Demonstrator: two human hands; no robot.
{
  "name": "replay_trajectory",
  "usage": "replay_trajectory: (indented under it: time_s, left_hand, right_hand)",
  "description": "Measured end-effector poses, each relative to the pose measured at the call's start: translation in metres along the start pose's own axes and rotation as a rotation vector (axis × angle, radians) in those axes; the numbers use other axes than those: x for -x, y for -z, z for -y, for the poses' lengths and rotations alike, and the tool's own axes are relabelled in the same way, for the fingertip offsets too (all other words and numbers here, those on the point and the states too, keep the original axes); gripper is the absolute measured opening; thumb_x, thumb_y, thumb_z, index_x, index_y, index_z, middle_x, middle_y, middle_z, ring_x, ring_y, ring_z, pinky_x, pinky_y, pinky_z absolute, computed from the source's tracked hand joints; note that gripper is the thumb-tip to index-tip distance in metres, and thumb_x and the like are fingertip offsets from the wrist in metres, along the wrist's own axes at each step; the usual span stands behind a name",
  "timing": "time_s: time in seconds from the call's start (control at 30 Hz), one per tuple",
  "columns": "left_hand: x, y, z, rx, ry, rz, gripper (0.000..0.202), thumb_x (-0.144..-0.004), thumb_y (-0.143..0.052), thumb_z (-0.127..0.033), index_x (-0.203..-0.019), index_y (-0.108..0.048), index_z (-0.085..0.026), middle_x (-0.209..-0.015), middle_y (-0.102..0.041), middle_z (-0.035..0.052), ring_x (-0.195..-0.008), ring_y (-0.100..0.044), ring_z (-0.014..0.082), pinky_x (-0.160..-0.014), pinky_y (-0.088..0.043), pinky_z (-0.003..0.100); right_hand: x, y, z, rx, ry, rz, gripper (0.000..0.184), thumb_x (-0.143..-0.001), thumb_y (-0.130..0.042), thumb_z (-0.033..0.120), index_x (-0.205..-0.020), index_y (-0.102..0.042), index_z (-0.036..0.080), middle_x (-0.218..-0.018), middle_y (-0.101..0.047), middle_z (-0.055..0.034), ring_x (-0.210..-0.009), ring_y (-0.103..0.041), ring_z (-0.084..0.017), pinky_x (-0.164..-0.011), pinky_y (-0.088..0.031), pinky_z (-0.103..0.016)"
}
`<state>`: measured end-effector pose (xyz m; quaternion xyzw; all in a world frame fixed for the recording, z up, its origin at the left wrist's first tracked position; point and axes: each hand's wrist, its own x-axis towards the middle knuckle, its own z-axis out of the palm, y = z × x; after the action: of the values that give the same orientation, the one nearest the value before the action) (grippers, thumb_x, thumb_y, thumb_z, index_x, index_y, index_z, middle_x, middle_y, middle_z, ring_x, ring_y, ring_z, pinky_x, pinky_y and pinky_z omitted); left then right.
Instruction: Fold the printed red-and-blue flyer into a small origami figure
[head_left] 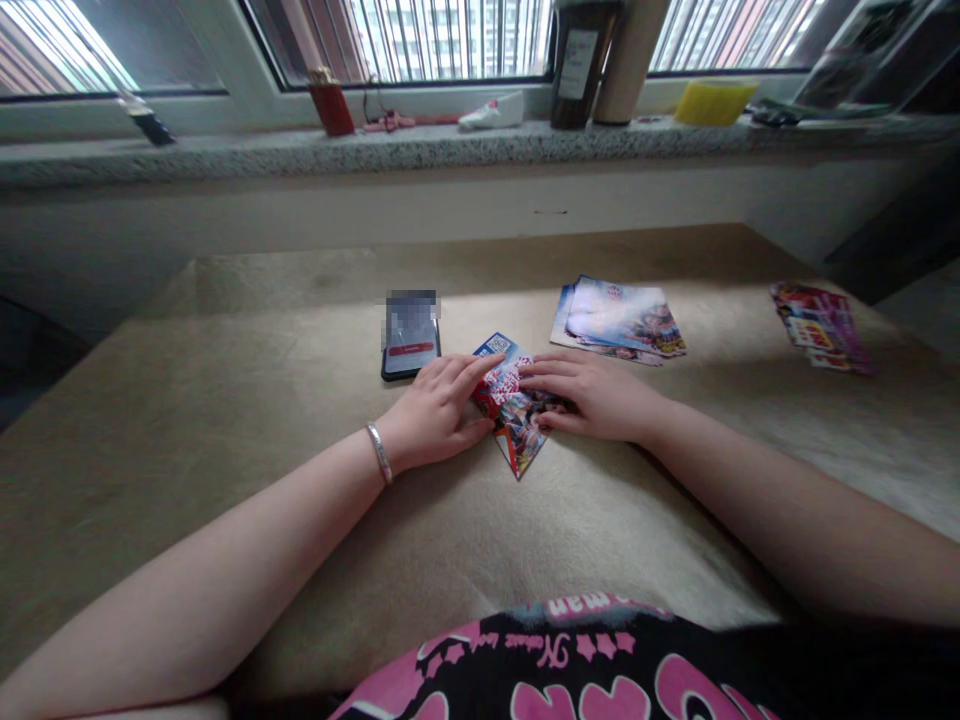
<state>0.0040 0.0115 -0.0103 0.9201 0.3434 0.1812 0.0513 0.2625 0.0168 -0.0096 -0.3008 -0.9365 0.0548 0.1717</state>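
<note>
Table (277, 370) is supporting it all. I'm seeing left hand (433, 418) and right hand (604, 395) lying loosely open, gripping nothing, both touching leaflet (513, 408) between them, probably pinning it flat. Phone (411, 338) is lying just beyond left hand.

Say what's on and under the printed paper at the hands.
The left hand and right hand rest partly on the printed paper, hiding parts of its sides; whatever lies underneath is covered.

Phone (411, 342) left, sheets (619, 312) right, paper (523, 442) between, nearer (all on the table (262, 390)).
</note>
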Motion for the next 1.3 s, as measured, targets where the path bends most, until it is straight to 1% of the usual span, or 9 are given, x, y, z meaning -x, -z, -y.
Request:
replay_trajectory:
  time_s: [0.2, 0.33, 0.43, 0.6, 0.73, 0.9, 1.07, 1.2, 1.3]
  left_hand:
    - [0.0, 0.006, 0.007, -0.043, -0.052, -0.044, 0.044, -0.084, -0.058, -0.033, -0.124, -0.049, -0.019, -0.114, -0.057, 0.0108, -0.104, -0.054, 0.0235, -0.091, -0.043, 0.039]
    - [0.001, 0.01, 0.012, -0.114, -0.122, -0.05, 0.029, -0.087, -0.056, -0.033, -0.115, -0.058, -0.025, -0.112, -0.06, 0.0068, -0.099, -0.056, 0.0209, -0.088, -0.042, 0.038]
    - [0.002, 0.013, 0.015, -0.186, -0.176, -0.037, 0.02, -0.089, -0.053, -0.033, -0.104, -0.065, -0.03, -0.112, -0.062, 0.0034, -0.099, -0.057, 0.0194, -0.089, -0.039, 0.037]
    - [0.003, 0.02, 0.016, -0.288, -0.237, 0.01, 0.021, -0.092, -0.049, -0.033, -0.105, -0.065, -0.033, -0.106, -0.067, -0.001, -0.1, -0.056, 0.0193, -0.09, -0.036, 0.037]
    - [0.004, 0.023, 0.015, -0.379, -0.261, 0.058, 0.023, -0.093, -0.047, -0.035, -0.107, -0.066, -0.031, -0.096, -0.068, 0.0002, -0.085, -0.057, 0.0167, -0.077, -0.04, 0.031]
    - [0.005, 0.023, 0.015, -0.432, -0.225, 0.097, 0.026, -0.094, -0.045, -0.033, -0.103, -0.068, -0.028, -0.084, -0.066, 0.003, -0.073, -0.057, 0.015, -0.065, -0.041, 0.027]
    - [0.006, 0.023, 0.015, -0.425, -0.166, 0.135, 0.025, -0.092, -0.047, -0.032, -0.097, -0.07, -0.023, -0.085, -0.064, 0.0043, -0.071, -0.058, 0.0146, -0.06, -0.042, 0.026]
    - [0.006, 0.028, 0.013, -0.488, -0.141, 0.205, 0.026, -0.093, -0.045, -0.03, -0.092, -0.07, -0.022, -0.079, -0.062, 0.0035, -0.065, -0.056, 0.0143, -0.055, -0.037, 0.025]
    - [0.006, 0.031, 0.011, -0.503, -0.118, 0.227, 0.029, -0.093, -0.043, -0.031, -0.088, -0.07, -0.023, -0.076, -0.061, 0.0028, -0.062, -0.055, 0.0133, -0.051, -0.033, 0.024]
  right_hand:
    - [0.002, 0.001, -0.003, 0.1, -0.005, 0.039, 0.043, -0.086, -0.055, 0.044, -0.121, -0.061, 0.02, -0.13, -0.058, -0.0063, -0.12, -0.051, -0.025, -0.103, -0.04, -0.045]
    - [0.005, 0.003, -0.005, 0.127, -0.026, 0.042, 0.043, -0.085, -0.056, 0.044, -0.121, -0.061, 0.021, -0.13, -0.058, -0.0059, -0.12, -0.051, -0.026, -0.102, -0.04, -0.047]
    - [0.006, 0.003, -0.005, 0.148, -0.039, 0.045, 0.043, -0.086, -0.054, 0.046, -0.121, -0.061, 0.022, -0.13, -0.058, -0.0058, -0.119, -0.051, -0.027, -0.102, -0.039, -0.047]
    - [0.007, 0.003, -0.005, 0.173, -0.046, 0.031, 0.04, -0.086, -0.054, 0.044, -0.118, -0.063, 0.021, -0.125, -0.061, -0.0064, -0.116, -0.053, -0.026, -0.098, -0.042, -0.044]
    - [0.007, 0.005, -0.007, 0.141, -0.021, 0.003, 0.027, -0.088, -0.053, 0.033, -0.105, -0.069, 0.019, -0.112, -0.068, -0.0067, -0.103, -0.06, -0.022, -0.093, -0.045, -0.038]
    - [0.01, 0.007, -0.009, 0.11, -0.04, 0.021, 0.026, -0.085, -0.055, 0.026, -0.107, -0.069, 0.021, -0.111, -0.068, -0.0067, -0.098, -0.06, -0.022, -0.086, -0.048, -0.037]
    - [0.014, 0.011, -0.012, 0.079, -0.044, 0.058, 0.027, -0.084, -0.054, 0.026, -0.107, -0.069, 0.023, -0.112, -0.067, -0.005, -0.097, -0.06, -0.021, -0.084, -0.049, -0.036]
    - [0.017, 0.017, -0.014, 0.063, -0.039, 0.098, 0.029, -0.079, -0.057, 0.025, -0.105, -0.069, 0.023, -0.113, -0.066, -0.0051, -0.096, -0.06, -0.021, -0.085, -0.049, -0.037]
    - [0.017, 0.019, -0.015, 0.059, -0.022, 0.117, 0.03, -0.078, -0.058, 0.024, -0.106, -0.069, 0.022, -0.113, -0.066, -0.0053, -0.097, -0.06, -0.021, -0.085, -0.048, -0.037]
